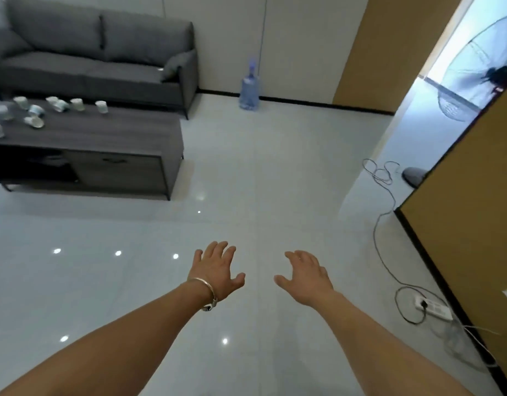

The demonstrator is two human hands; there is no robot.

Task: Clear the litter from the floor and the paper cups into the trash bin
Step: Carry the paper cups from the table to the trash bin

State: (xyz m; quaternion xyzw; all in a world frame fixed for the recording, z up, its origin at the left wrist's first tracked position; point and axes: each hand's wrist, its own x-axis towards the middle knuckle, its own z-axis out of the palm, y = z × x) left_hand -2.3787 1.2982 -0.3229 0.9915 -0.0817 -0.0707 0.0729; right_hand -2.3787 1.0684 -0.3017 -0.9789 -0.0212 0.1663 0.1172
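A: Floor (pixel 246 195): glossy pale tile, the widest thing in view. No litter shows on this stretch.
B: Furniture?
A: Sofa (pixel 89 52) against the far wall, upper left. Table (pixel 109 135) just in front of it, low and dark.
B: Bin?
A: Not in view. A bottle (pixel 249 90) stands by the far wall, right of the sofa. A cable (pixel 381 224) and a power strip (pixel 433 305) lie along the right wall. None of these reads as litter.
B: Hands?
A: Left hand (pixel 218 270) and right hand (pixel 306 274) both reach forward above the floor, fingers spread and relaxed, holding nothing. Both are well apart from the table.
B: Cups?
A: Cups (pixel 58 105) sit on the table's left end in a loose cluster, some upright, some tipped over. The count is unclear because the left edge is blurred.
B: Step in hand?
A: Judgement: the approach. Nothing is picked up yet, so the whole task looks to lie ahead.
B: Next move?
A: Probably turn left and close on the table. Stacking the cups would save trips. Tipped ones may hold dregs, so lift them mouth-up. The bin must be found first. Mind the cable when walking.
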